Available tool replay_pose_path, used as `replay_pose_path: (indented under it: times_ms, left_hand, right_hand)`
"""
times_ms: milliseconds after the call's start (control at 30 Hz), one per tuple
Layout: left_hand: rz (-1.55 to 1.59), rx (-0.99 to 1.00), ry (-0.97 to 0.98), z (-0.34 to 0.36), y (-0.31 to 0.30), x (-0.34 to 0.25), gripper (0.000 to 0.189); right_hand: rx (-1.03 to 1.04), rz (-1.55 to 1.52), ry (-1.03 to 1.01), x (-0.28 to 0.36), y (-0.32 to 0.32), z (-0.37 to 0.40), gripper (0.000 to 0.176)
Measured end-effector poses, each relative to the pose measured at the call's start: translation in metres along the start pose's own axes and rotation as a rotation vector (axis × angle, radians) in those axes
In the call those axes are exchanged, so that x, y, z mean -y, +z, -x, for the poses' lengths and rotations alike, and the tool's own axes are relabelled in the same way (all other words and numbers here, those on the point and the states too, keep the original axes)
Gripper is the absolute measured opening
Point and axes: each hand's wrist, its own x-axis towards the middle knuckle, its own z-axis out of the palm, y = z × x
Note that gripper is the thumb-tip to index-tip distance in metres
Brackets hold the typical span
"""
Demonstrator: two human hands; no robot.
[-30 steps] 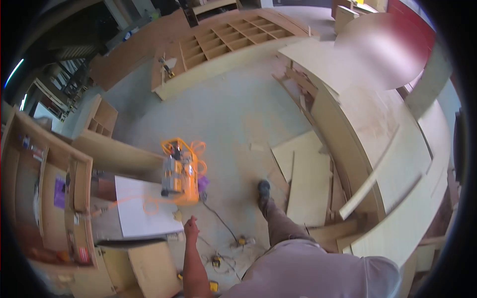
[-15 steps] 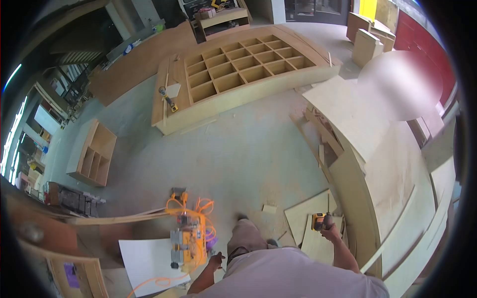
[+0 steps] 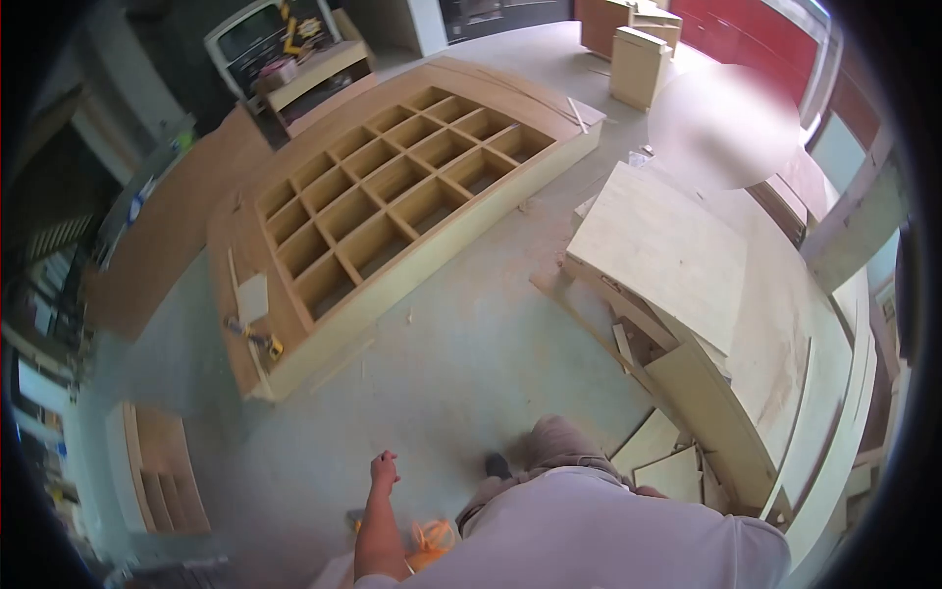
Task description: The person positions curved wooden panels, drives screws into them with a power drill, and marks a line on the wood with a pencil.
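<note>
My left hand (image 3: 385, 466) is stretched forward over the floor, its fingers curled in with nothing visible in them. Beneath and beside that forearm show the coiled orange hose (image 3: 432, 535) and a sliver of the yellow air compressor; my arm and body cover the rest. Only a small patch of my right hand (image 3: 648, 491) shows past my shirt, beside the loose board pieces (image 3: 677, 473). Its fingers are hidden, and the yellow drill it held earlier is out of sight. Ahead lies a large wooden grid frame (image 3: 402, 231), with another yellow drill (image 3: 260, 341) on its near left corner.
A small open cabinet (image 3: 162, 471) stands at left. On the right, a sheet-topped stack of boards (image 3: 657, 255) and a long curved panel (image 3: 711, 412) flank my path. A brown sheet (image 3: 182, 221) leans at back left. Scrap strips lie on the floor.
My view has turned and moved forward, bringing the grid frame closer. The compressor has slid mostly out of view behind me. My left hand has swung forward; my right hand and drill have dropped behind my body.
</note>
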Motion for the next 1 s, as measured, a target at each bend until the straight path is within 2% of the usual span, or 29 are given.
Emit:
replay_pose_path:
  times_ms: [67,167,200,267,300,367,400,467,500,533,567,633,667,800,833,900,1000]
  left_hand:
    - [-0.053,-0.009,0.084,-0.046,0.000,-0.076,0.033]
    - [-0.030,0.042,0.110,-0.117,0.017,-0.158,0.032]
    - [-0.062,0.055,0.066,-0.138,0.031,-0.184,0.031]
    - [-0.143,0.071,-0.017,-0.179,0.052,-0.210,0.029]
    - [-0.325,0.133,0.115,-0.206,0.055,-0.191,0.029]
    - [-0.410,0.237,0.030,-0.233,0.085,-0.237,0.028]
    - [-0.332,0.269,-0.212,-0.237,0.095,-0.260,0.028]
    - [-0.358,0.302,-0.214,-0.263,0.115,-0.317,0.027]
    - [-0.365,0.323,-0.221,-0.272,0.128,-0.337,0.027]
    - [-0.373,0.335,-0.221,-0.280,0.141,-0.369,0.027]
    - [-0.377,0.349,-0.202,-0.291,0.158,-0.413,0.027]
    - [-0.406,0.381,-0.141,-0.329,0.193,-0.489,0.027]
    - [-0.428,0.402,-0.102,-0.352,0.212,-0.522,0.027]
    - [-0.545,0.453,0.097,-0.446,0.281,-0.653,0.028]
    - [-0.511,0.433,0.109,-0.467,0.304,-0.688,0.028]
    - [-0.452,0.383,0.137,-0.513,0.335,-0.762,0.028]
    - [-0.421,0.345,0.035,-0.570,0.391,-0.857,0.027]
  right_hand:
    - [0.020,-0.025,0.021,0.037,-0.002,-0.011,0.037]
    - [0.069,-0.057,0.062,0.094,-0.013,-0.041,0.041]
    - [0.089,-0.069,0.070,0.117,-0.021,-0.056,0.043]
    - [0.146,-0.090,0.100,0.162,-0.041,-0.083,0.045]
    - [0.176,-0.101,0.114,0.186,-0.055,-0.096,0.047]
    - [0.247,-0.120,0.125,0.235,-0.093,-0.128,0.050]
    - [0.291,-0.117,0.127,0.255,-0.112,-0.151,0.051]
    - [0.329,-0.088,0.068,0.300,-0.166,-0.187,0.054]
    - [0.279,-0.032,-0.088,0.357,-0.244,-0.130,0.051]
    - [0.175,-0.087,-0.103,0.369,-0.271,-0.155,0.041]
    - [0.027,-0.248,-0.210,0.407,-0.320,-0.133,0.033]
    - [-0.218,-0.339,-0.222,0.471,-0.399,-0.117,0.039]
    - [-0.297,-0.375,-0.183,0.484,-0.422,-0.145,0.047]
    - [-0.486,-0.676,-0.082,0.547,-0.502,-0.227,0.052]
    - [-0.555,-0.676,-0.066,0.559,-0.519,-0.249,0.047]
    - [-0.530,-0.653,-0.004,0.591,-0.553,-0.273,0.043]
    - [-0.576,-0.706,0.127,0.612,-0.591,-0.313,0.035]
